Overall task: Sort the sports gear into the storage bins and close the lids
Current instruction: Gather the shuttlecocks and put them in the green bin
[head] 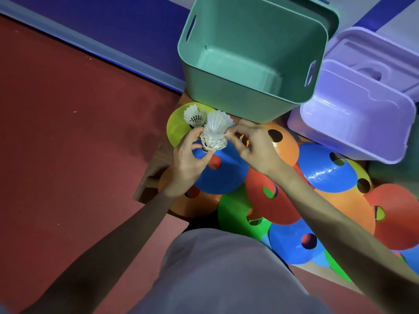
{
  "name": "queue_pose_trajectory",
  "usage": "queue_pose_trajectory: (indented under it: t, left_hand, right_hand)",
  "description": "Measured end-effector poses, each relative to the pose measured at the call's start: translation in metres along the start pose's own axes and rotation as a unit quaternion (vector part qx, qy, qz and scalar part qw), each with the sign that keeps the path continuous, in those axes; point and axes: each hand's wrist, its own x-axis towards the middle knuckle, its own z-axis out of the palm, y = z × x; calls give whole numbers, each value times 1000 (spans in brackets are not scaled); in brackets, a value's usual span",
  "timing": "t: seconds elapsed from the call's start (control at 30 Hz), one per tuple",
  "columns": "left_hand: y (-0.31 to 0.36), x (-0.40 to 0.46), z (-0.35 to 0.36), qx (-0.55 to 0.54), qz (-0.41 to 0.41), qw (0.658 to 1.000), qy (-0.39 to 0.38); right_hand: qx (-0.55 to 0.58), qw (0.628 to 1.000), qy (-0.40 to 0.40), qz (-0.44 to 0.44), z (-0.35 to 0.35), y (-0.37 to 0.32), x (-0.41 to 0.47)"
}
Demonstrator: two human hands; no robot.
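I start with the green bin (254, 64), the biggest thing ahead of me: it stands open, and I see nothing inside it. Just to its right sits the purple bin (353, 123), and behind that lies a purple lid (376, 57); I cannot tell what the purple bin holds. Neither bin has its lid on yet.

Below the bins, a heap of flat disc cones (294, 196) in blue, orange, red, green and yellow covers the low wooden table (154, 168), overlapping one another.

Above the cones, near the green bin's front wall, I hold a small cluster of white shuttlecocks (212, 129). My left hand (188, 164) grips the bunch from below, fingers curled around the cork ends. My right hand (251, 146) pinches the skirt of one shuttlecock at its side.

I judge the sorting has barely begun: I am gathering the shuttlecocks into one bundle. The next move calls for carrying that bundle forward over the green bin's rim and letting go without scattering them, then turning to the cones.
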Motion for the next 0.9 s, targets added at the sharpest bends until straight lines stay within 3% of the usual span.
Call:
queue_pose_trajectory:
  t: [0.2,0.37,0.47,0.67,0.9]
  left_hand:
    - [-7,-8,-11,-31,-16,999,8]
    - [-13,-21,-22,-65,-44,995,57]
    - [-18,-27,-30,-90,-65,990,88]
    - [-25,-45,-49,-74,-108,985,116]
    - [-28,-61,-59,-55,-105,987,108]
  right_hand:
    - [16,998,-55,-10,3,-10,9]
    - [66,998,17,5,6,-26,12]
    - [12,999,25,22,17,-12,29]
    - [-96,987,-121,41,54,11,64]
    - [-146,981,-93,88,81,15,76]
